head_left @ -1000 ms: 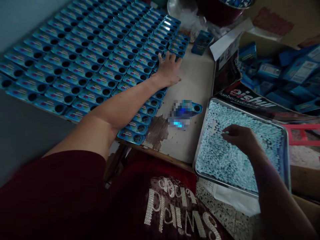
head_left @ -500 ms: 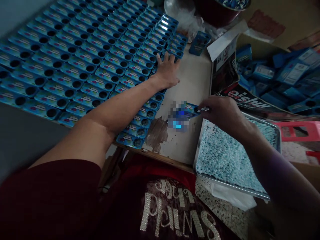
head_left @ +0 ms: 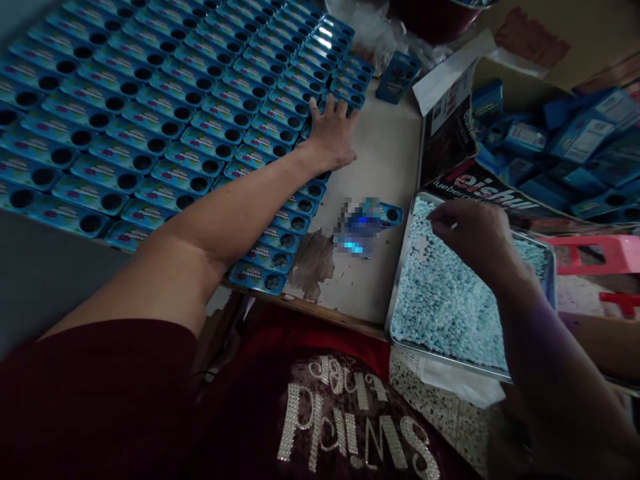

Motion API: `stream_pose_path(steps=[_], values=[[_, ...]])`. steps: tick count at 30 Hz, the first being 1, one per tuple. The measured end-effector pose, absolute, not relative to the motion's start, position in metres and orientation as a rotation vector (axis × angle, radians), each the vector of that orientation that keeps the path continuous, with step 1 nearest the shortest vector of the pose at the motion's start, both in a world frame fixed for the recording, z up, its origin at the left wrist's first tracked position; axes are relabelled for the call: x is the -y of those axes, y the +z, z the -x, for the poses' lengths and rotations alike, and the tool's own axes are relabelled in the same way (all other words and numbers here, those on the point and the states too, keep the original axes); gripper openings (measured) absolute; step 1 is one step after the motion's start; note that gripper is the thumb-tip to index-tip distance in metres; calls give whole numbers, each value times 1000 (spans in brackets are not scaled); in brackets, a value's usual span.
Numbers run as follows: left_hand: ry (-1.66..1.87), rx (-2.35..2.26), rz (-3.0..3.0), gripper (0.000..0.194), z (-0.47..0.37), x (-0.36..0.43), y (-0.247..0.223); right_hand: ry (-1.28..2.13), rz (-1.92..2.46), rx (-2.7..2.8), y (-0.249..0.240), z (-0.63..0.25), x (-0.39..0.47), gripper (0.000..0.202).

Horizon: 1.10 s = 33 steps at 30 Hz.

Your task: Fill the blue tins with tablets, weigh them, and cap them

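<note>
My left hand (head_left: 333, 133) lies with fingers spread at the edge of the rows of small blue boxes (head_left: 250, 127), which have round dark windows and "Caramelo" lettering. Above a metal tray (head_left: 395, 313) of small pale blue candies (head_left: 445, 313), my right hand (head_left: 473, 230) hovers with its fingers curled together. Whether anything is between those fingers is hidden. A single blue box (head_left: 391, 214) sits on the table left of the tray, partly covered by a blurred patch.
An open cardboard carton (head_left: 450, 133) full of jumbled blue boxes stands at the right. One blue box (head_left: 397, 77) stands apart near clear plastic bags (head_left: 373, 27). A dark red bowl (head_left: 435, 20) is at the back. Pink plastic (head_left: 613, 253) shows beyond the tray.
My right hand has moved right, from the single box on the table to over the candy tray. The white candies seen at its fingertips no longer show. My left hand stays in place.
</note>
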<state>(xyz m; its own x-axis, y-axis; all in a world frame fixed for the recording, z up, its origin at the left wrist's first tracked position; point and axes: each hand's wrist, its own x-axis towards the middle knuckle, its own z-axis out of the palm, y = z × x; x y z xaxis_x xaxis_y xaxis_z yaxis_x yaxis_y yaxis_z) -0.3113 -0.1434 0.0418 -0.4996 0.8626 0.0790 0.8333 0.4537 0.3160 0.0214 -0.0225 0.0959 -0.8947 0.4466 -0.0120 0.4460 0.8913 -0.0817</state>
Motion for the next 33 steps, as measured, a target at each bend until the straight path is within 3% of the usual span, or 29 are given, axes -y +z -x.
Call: stream_pose_path(steps=[2, 5, 7, 10, 14, 20, 25, 29, 33], values=[[514, -2582, -1522, 91, 312, 143, 41, 130, 830, 3122, 75, -60, 27, 14], [579, -2556, -1507, 92, 312, 144, 40, 270, 599, 3266, 42, -108, 49, 44], [586, -2547, -1496, 94, 311, 146, 41, 209, 558, 3292, 26, -126, 60, 51], [574, -2557, -1480, 97, 312, 147, 40, 159, 608, 3323, 12, -132, 52, 39], [600, -2536, -1478, 93, 316, 144, 34, 349, 870, 3251, 9, -128, 12, 25], [543, -2526, -1457, 97, 315, 144, 36, 886, 1275, 2810, 28, -116, -5, 35], [510, -2510, -1424, 104, 309, 149, 47, 1036, 1330, 2677, 59, -87, 15, 32], [508, -2439, -1422, 113, 313, 149, 45, 964, 1063, 2725, 102, -39, 40, 24], [508, -2504, -1473, 109, 320, 143, 34, 713, 783, 2873, 130, 11, 60, 11]])
